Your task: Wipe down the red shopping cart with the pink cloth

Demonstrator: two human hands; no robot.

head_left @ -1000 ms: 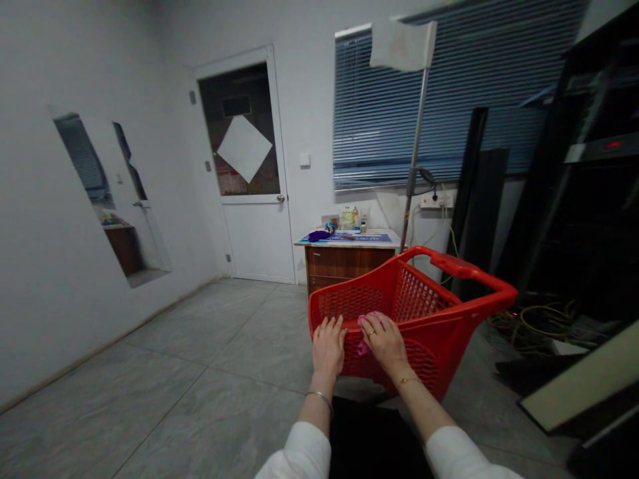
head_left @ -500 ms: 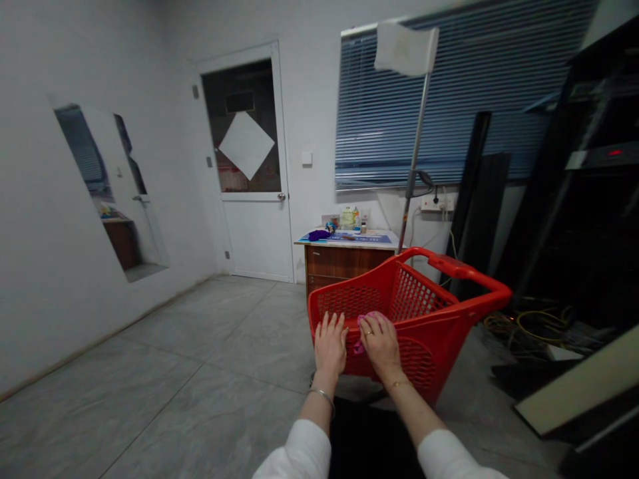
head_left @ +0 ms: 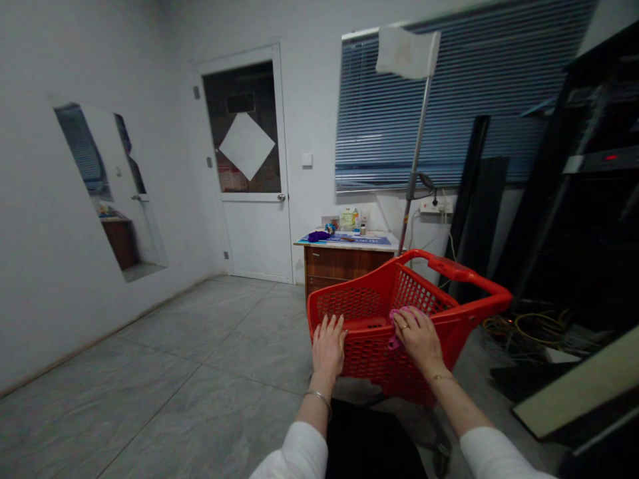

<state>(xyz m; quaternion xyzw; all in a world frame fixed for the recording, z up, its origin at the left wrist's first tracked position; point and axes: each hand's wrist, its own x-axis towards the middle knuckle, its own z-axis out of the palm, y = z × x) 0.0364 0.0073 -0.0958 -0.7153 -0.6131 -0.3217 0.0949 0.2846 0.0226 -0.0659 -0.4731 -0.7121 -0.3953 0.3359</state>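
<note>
"What does the head view show?"

"A red basket [head_left: 479, 293] right in front, with a wooden cabinet [head_left: 344, 263] beyond it."

"And the hands?"

"Well apart. The left hand [head_left: 328, 346] lies open on the basket's near edge, fingers spread. The right hand [head_left: 418, 339] presses a pink cloth [head_left: 396, 339] against the far side of the basket, the cloth bunched under the palm."

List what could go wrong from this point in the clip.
The pink cloth under the right hand could snag on the mesh of the red basket. The basket looks tilted, with the left hand only resting on its near rim, so it might tip. Yellow cables on the floor nearby could catch a foot.
</note>
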